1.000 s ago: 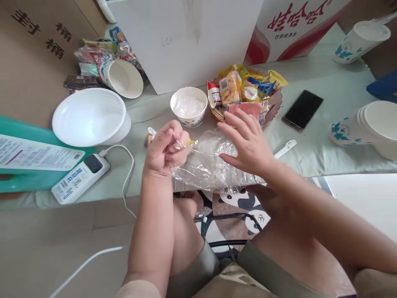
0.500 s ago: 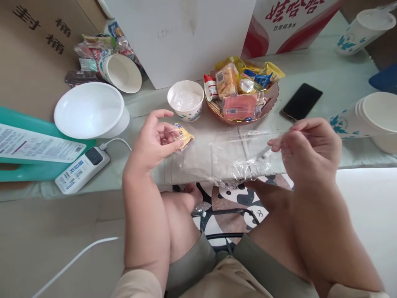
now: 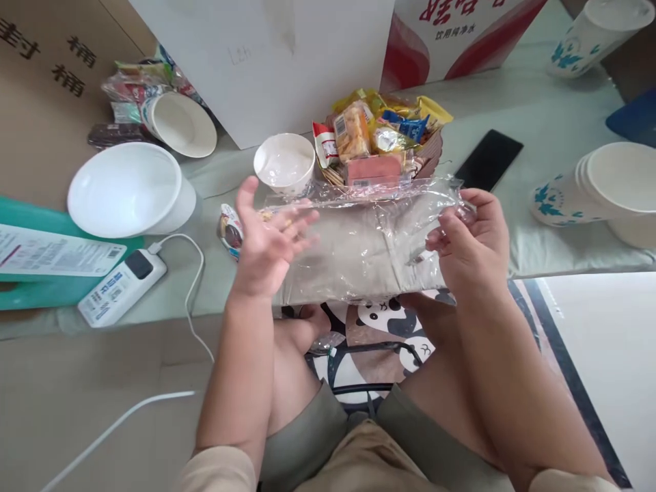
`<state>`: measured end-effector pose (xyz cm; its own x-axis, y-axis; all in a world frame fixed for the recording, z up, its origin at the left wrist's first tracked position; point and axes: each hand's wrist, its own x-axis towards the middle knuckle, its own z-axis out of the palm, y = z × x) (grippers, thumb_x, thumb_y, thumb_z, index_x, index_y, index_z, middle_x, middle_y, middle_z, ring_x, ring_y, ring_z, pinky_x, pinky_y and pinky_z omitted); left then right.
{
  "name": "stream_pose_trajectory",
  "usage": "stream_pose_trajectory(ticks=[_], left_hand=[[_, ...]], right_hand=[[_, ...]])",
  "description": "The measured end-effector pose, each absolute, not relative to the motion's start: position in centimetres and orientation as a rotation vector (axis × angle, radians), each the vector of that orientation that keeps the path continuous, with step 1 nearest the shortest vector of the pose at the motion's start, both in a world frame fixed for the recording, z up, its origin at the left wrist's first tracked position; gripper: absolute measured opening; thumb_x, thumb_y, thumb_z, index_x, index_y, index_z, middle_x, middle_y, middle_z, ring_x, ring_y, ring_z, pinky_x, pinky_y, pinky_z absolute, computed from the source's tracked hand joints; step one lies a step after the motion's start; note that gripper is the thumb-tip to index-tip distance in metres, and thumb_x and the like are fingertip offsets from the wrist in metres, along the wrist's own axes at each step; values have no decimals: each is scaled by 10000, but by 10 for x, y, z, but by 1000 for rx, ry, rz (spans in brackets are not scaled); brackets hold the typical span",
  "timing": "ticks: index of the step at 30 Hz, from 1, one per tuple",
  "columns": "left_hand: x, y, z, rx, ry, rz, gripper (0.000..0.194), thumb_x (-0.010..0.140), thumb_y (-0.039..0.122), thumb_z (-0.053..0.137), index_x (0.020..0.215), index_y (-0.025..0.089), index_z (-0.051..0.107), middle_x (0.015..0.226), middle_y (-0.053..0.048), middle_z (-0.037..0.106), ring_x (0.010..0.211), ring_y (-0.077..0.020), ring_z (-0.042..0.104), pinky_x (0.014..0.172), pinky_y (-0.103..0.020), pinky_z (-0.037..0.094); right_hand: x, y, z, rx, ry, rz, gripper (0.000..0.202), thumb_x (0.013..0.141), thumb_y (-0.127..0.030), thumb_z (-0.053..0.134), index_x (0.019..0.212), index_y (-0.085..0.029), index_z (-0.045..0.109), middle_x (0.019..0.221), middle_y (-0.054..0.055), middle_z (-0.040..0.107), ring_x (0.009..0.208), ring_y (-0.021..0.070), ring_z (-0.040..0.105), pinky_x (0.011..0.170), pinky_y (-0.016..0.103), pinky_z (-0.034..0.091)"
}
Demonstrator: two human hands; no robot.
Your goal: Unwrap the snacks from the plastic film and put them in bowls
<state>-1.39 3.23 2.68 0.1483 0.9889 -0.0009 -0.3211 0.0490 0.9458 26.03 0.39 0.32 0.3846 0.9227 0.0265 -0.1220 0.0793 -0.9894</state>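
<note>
My right hand (image 3: 469,239) pinches the upper right corner of a clear plastic bag (image 3: 348,246), which spreads wide over the table's front edge. At the bag's left end, my left hand (image 3: 271,249) is open, palm turned up and fingers apart, slightly blurred. Whether those fingers are inside the bag or in front of it I cannot tell. Just left of this hand shows a small colourful snack packet (image 3: 230,231), partly hidden behind it. Beyond the bag stand a paper bowl (image 3: 284,167) with clear plastic in it and a basket (image 3: 433,154) of wrapped snacks.
A black phone (image 3: 489,158) and stacked paper cups (image 3: 558,199) lie to the right. On the left are a white plastic bowl (image 3: 128,191), a power bank (image 3: 123,287) with a white cable, and a tipped paper bowl (image 3: 184,126). Large boxes (image 3: 287,68) line the back.
My left hand has opened and turned palm up; the yellow packet is no longer between its fingers. My right hand has moved left, and the plastic bag is spread wider and raised.
</note>
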Motion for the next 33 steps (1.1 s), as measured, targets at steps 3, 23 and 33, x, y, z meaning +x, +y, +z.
stream_pose_trajectory(ticks=[3, 23, 33], left_hand=[[-9, 25, 24, 1112, 1028, 891, 1048, 700, 327, 890, 1537, 319, 260, 877, 3, 770, 652, -164, 743, 593, -264, 583], [-62, 21, 34, 1329, 957, 979, 863, 623, 298, 968, 1353, 372, 513, 897, 14, 806, 694, -150, 755, 624, -235, 583], [-64, 19, 34, 1302, 1352, 894, 259, 716, 248, 857, 915, 227, 691, 722, -7, 754, 656, -172, 741, 571, -249, 559]], right_hand=[[265, 5, 2, -1274, -816, 932, 360, 816, -380, 779, 1076, -295, 545, 787, -51, 558, 482, 77, 499, 425, 227, 404], [268, -16, -17, -1422, -1173, 1005, 754, 952, -394, 599, 1601, -441, 218, 1350, 104, 593, 744, 168, 720, 731, 406, 655], [272, -22, 6, -1684, -1243, 1233, 687, 893, -421, 663, 1519, -240, 446, 713, 1, 649, 573, 167, 614, 568, 327, 555]])
